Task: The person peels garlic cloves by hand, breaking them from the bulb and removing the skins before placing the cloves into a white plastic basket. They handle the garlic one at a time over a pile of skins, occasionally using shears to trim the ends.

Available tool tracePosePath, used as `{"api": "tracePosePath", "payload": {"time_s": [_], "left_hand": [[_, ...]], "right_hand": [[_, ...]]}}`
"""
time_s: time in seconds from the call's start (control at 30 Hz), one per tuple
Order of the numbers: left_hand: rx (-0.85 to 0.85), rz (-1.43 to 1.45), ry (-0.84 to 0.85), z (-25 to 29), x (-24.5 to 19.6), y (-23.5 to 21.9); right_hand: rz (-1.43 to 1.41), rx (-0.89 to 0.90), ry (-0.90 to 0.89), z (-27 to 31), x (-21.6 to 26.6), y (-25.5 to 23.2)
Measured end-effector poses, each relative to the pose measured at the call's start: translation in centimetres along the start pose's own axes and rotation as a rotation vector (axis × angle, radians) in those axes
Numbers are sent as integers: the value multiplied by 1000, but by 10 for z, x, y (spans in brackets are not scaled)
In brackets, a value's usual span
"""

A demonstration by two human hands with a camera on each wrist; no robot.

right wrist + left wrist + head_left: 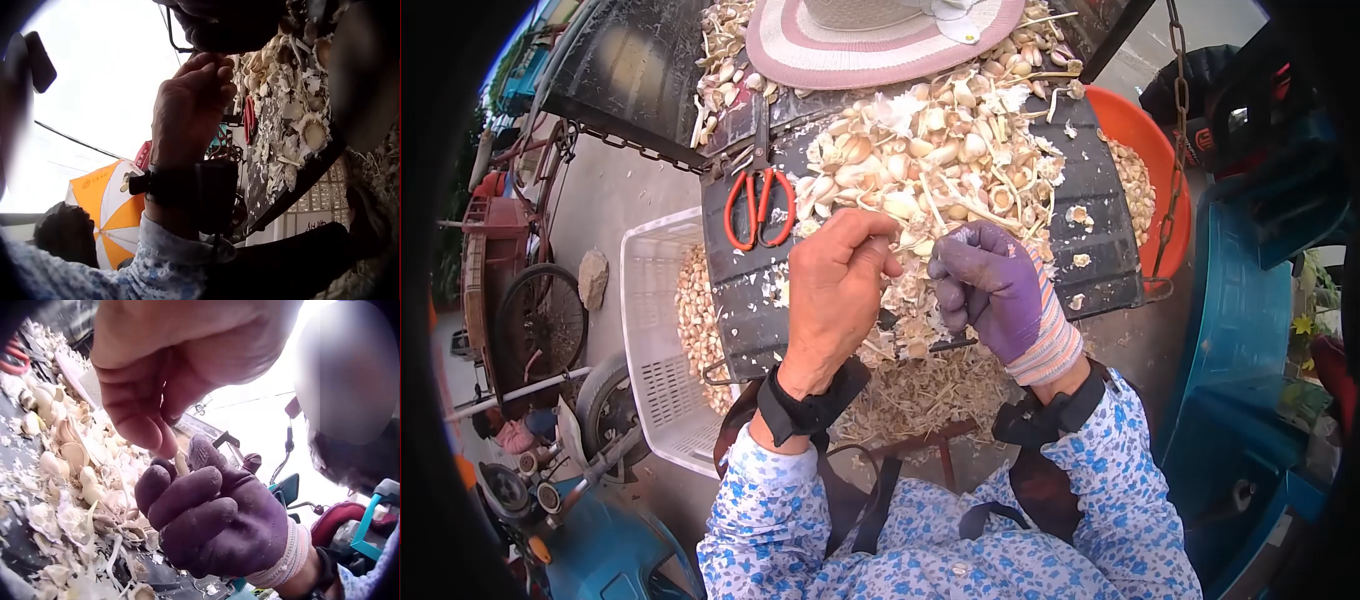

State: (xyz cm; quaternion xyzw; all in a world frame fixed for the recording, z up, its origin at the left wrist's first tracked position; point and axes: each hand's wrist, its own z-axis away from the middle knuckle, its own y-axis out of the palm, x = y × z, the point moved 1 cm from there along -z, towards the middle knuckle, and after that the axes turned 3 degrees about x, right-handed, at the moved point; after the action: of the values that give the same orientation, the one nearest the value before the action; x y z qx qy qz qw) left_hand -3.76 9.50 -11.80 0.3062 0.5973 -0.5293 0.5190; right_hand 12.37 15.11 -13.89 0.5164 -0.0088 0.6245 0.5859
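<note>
One pale, slim garlic clove (182, 464) pinched between bare left hand (837, 290) and purple-gloved right hand (992, 288).

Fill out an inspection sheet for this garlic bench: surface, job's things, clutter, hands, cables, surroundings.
Surface: dark ribbed slab, strewn with husks.
Job's things: garlic pile heaped mid-slab; one garlic piece pinched between both hands; white crate and orange tub both hold cloves.
Clutter: red-handled scissors left of the pile; striped hat at the far edge; stalks and skins below the slab.
Hands: bare left hand and purple-gloved right hand, both with fingers curled on the piece.
Cables: nothing seen; a chain hangs at right.
Surroundings: outdoors; scooter, orange umbrella.
</note>
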Motion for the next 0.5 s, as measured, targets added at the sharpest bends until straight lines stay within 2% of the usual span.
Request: {"api": "tracePosePath", "payload": {"time_s": [0.07, 0.17, 0.27, 0.37, 0.5], "left_hand": [[-8, -318, -27, -9, 34, -2], [-46, -548, 210, -9, 46, 11], [-36, -590, 158, -8, 38, 18], [-48, -566, 170, -8, 38, 15], [-101, -568, 288, -12, 51, 14]], "right_hand": [[-60, -43, -62, 2, 5, 2], [-122, -108, -135, 7, 19, 2], [-58, -130, -104, 10, 21, -7], [-6, -144, -151, 11, 20, -7], [38, -114, -173, 13, 20, -6]]}}
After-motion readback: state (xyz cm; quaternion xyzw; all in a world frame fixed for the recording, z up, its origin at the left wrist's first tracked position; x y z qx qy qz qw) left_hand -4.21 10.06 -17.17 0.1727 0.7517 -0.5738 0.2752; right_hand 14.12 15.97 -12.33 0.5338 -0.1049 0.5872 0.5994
